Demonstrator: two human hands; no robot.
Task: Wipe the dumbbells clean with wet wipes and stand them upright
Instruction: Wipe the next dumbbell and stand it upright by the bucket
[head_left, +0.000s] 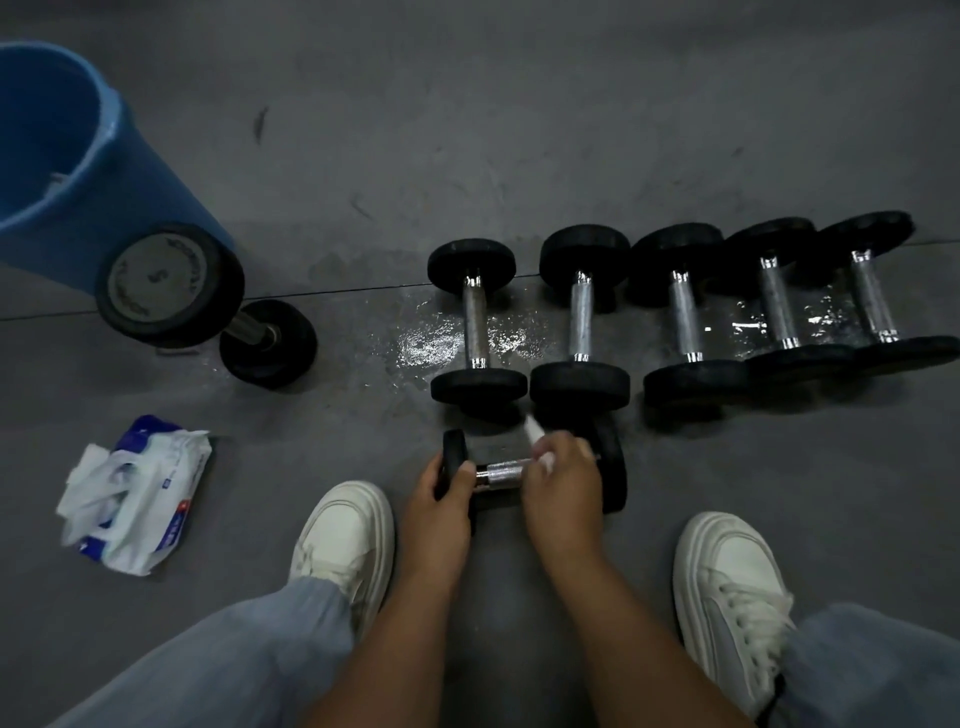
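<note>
Left hand (445, 491): we clasp the left head of the near dumbbell (500, 473), steadying it.
Right hand (563, 480): we grip a wet wipe (535, 432) round its handle.
Far row: 5 dumbbells (684, 317) lying.

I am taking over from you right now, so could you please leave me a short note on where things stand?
Left hand grips one end of the near dumbbell, which lies between the feet. Right hand holds a wipe on its handle.
Done: the upright dumbbell stands by the bucket.
Left: finish the near one and stand it. The row of five lies beyond on wet floor; I cannot tell whether they have been wiped.
The wipe pack lies on the floor to the left.
</note>
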